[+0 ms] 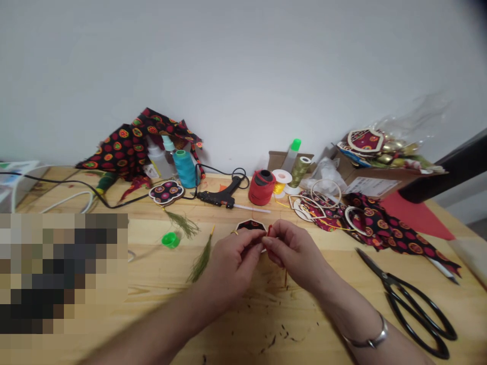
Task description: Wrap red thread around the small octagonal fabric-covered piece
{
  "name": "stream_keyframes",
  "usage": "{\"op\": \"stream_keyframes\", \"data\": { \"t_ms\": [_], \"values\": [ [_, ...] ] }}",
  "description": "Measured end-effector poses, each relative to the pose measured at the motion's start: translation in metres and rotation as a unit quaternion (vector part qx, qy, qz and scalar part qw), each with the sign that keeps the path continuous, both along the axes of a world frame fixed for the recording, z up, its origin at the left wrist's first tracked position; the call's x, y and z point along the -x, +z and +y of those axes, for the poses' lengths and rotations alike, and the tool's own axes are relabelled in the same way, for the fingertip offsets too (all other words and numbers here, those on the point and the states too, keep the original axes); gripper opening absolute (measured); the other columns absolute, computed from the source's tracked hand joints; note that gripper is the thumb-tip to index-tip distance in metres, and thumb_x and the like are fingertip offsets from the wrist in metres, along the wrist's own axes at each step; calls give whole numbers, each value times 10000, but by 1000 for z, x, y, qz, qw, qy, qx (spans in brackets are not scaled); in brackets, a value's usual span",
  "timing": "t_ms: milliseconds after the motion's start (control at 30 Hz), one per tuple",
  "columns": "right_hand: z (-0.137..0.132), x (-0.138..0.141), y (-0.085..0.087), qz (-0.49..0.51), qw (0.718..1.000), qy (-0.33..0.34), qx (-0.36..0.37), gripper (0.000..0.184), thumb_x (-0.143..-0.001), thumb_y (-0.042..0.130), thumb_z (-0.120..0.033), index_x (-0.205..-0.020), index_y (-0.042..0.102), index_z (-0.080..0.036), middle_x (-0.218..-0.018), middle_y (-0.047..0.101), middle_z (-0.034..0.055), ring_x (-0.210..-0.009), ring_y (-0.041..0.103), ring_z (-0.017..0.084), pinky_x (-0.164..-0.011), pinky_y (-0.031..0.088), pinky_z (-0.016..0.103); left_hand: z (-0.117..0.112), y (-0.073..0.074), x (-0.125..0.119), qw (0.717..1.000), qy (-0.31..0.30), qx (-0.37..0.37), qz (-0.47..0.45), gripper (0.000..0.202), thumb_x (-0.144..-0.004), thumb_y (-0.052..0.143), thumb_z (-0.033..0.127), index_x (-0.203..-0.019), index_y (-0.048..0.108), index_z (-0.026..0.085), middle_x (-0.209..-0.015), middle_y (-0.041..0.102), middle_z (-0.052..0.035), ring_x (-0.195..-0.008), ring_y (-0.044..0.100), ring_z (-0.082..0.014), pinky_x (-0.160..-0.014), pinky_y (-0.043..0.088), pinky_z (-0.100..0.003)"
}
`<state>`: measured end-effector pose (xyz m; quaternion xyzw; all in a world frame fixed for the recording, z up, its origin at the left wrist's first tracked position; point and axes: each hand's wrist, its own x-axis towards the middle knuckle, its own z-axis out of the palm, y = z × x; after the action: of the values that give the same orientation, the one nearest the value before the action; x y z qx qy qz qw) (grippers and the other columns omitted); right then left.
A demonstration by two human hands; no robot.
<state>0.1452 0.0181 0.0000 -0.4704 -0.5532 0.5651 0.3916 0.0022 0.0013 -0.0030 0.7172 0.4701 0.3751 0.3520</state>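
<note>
1. Fabric-covered piece (251, 224): small, black with red dots, held just above the worktop (243, 324) at centre, between both hands.
2. left hand (234, 258): forearm comes in from lower left, wrist bent slightly up, back of hand to the camera. Fingers (254, 242) are together, clamped on the near edge of the fabric-covered piece. Ring (235, 232) on one finger.
3. right hand (294, 248): forearm comes in from lower right, silver bangle (371, 339) at the wrist. Thumb and forefinger are pinched on a red bit (269, 230) right at the piece's right edge; the other fingers are curled under. Too small to tell what the red bit is.
4. Fingertips of both hands touch or nearly touch at the piece.
5. Left of the hands on the worktop: two green tassels (200, 258) and a green cap (170, 240).
6. Behind the hands: glue gun (222, 195), red spool (262, 187), teal spool (185, 170), and patterned cloth (133, 142) against the wall.
7. Right side: black scissors (411, 304) lying flat, well apart from the right hand; wooden rings (327, 191) on more patterned fabric; cardboard box (380, 180) behind them.
8. Dark trimmings are scattered on the worktop under the forearms.
</note>
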Motion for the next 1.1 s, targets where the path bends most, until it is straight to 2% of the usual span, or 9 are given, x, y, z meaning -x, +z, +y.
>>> {"op": "stream_keyframes", "data": {
  "t_ms": [233,367,533,633,1100],
  "values": [
    [0,-1,-3,-19,1000,2,-2,139,-726,531,-210,-630,433,-185,-501,407,-66,-428,347,63,-397,249,191,-1,2,1,998,22,52,6,157,-792,442,199,-870,577,180,-809,631,-16,-724,563,-143,-661,432,-257],
    [0,-2,-4,-40,999,2,-14,135,-724,535,-214,-628,445,-184,-508,417,-60,-445,358,71,-413,266,195,2,7,1,992,8,124,-13,152,-776,461,247,-796,587,166,-721,602,-6,-668,526,-139,-605,400,-242],
    [0,-3,-4,-56,998,4,-27,136,-724,541,-217,-625,454,-184,-512,416,-60,-457,363,75,-425,274,199,6,11,2,960,4,261,-105,174,-729,526,293,-758,605,140,-630,527,27,-523,417,-83,-475,303,-196],
    [1,-4,-4,-64,997,5,-31,140,-724,544,-219,-622,454,-185,-524,422,-57,-466,368,75,-432,278,200,7,9,4,939,1,308,-153,200,-713,550,320,-759,612,135,-547,449,56,-456,328,-59,-426,224,-188],
    [1,-2,1,-40,999,-4,-12,142,-698,558,-217,-607,454,-183,-490,402,-65,-438,345,71,-410,258,198,9,0,3,895,25,366,-254,200,-623,655,317,-710,661,137,-514,469,49,-456,321,-56,-437,198,-199]
  ]
}}
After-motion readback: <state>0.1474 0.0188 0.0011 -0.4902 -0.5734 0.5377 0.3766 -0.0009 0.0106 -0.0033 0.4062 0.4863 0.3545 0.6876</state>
